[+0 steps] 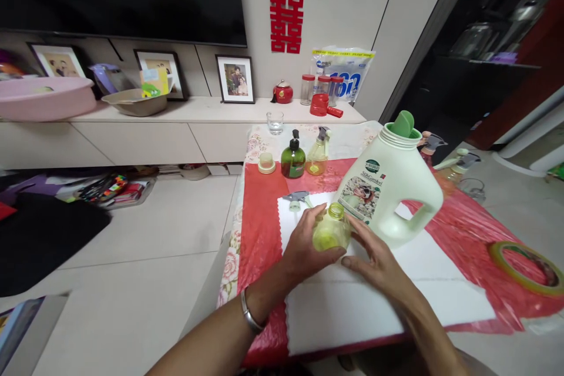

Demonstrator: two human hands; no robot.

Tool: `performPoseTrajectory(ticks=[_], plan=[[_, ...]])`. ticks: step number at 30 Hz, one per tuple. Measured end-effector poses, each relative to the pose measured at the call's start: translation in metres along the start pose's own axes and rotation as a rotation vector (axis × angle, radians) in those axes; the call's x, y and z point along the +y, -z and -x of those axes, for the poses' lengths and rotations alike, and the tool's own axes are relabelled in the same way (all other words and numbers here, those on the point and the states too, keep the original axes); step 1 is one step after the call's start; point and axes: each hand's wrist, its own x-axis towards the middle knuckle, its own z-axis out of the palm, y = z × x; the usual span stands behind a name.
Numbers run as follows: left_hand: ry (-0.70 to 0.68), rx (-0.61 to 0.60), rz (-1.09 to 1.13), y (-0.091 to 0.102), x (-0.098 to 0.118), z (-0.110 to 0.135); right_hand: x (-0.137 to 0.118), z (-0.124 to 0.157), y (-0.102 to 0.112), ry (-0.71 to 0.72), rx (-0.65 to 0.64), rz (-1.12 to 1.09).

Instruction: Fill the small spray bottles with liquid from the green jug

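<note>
Between my two hands is a small, round, yellow-green clear spray bottle (332,232) with its neck open. My left hand (306,247) is closed round its left side, the thumb across the front. Curved against its right side is my right hand (374,255), with the thumb near the left thumb. A grey spray head (297,197) lies on the white cloth (343,317) just beyond. Close behind my right hand stands a large pale green jug (396,182), uncapped, with a green spout in its mouth.
A green pump bottle (293,158), another spray bottle (317,155), a cap (267,163) and a glass (275,123) stand at the table's far side. More spray bottles (453,170) are behind the jug. A tape roll (526,267) lies on the red plastic sheet (259,235) at right.
</note>
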Motion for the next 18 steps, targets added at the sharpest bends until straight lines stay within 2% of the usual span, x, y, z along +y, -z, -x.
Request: performPoseTrajectory(ticks=[2, 4, 6, 8, 10, 15, 18], plan=[[-0.01, 0.038, -0.095, 0.0, -0.005, -0.001, -0.011, 0.003, 0.01, 0.15, 0.19, 0.189], [-0.009, 0.057, -0.175, -0.003, -0.009, -0.002, -0.021, 0.006, 0.021, 0.264, 0.481, 0.275], [-0.016, 0.073, -0.234, -0.008, -0.013, -0.002, -0.026, 0.008, 0.032, 0.296, 0.8, 0.31], [-0.04, 0.1, -0.273, -0.013, -0.016, -0.002, -0.025, 0.007, 0.042, 0.251, 1.014, 0.302], [-0.067, 0.126, -0.289, -0.017, -0.017, -0.001, -0.018, 0.005, 0.05, 0.153, 1.066, 0.254], [-0.076, 0.145, -0.292, -0.02, -0.015, 0.001, 0.005, -0.005, 0.066, -0.07, 0.907, 0.036], [-0.059, 0.128, -0.295, -0.019, -0.013, 0.001, 0.014, -0.014, 0.075, -0.115, 0.904, 0.057]])
